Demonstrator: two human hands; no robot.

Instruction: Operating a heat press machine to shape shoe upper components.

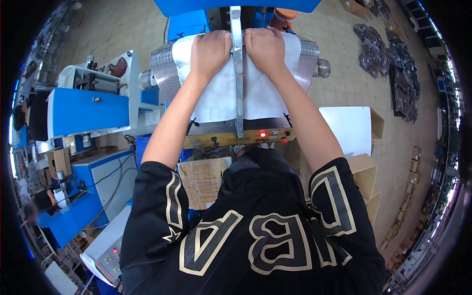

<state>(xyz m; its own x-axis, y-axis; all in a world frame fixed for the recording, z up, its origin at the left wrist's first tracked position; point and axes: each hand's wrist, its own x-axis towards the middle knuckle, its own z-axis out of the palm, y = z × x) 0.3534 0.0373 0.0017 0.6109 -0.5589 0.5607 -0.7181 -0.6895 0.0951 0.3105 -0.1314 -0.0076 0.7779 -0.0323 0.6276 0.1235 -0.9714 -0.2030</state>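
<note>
Both hands (210,53) (265,50) curl on white sheeting (263,96) over a metal bed (309,56), tan floor (339,54) around; I cannot tell if they pinch.

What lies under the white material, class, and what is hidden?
A gridded silver surface shows past both sides of the white material. What lies beneath its middle is covered; the metal bar hides whether it is one piece or two.

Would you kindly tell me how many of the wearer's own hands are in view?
2: the left hand, left of the metal bar, and the right hand, to its right, both on white material; some fingertips are hidden.
</note>
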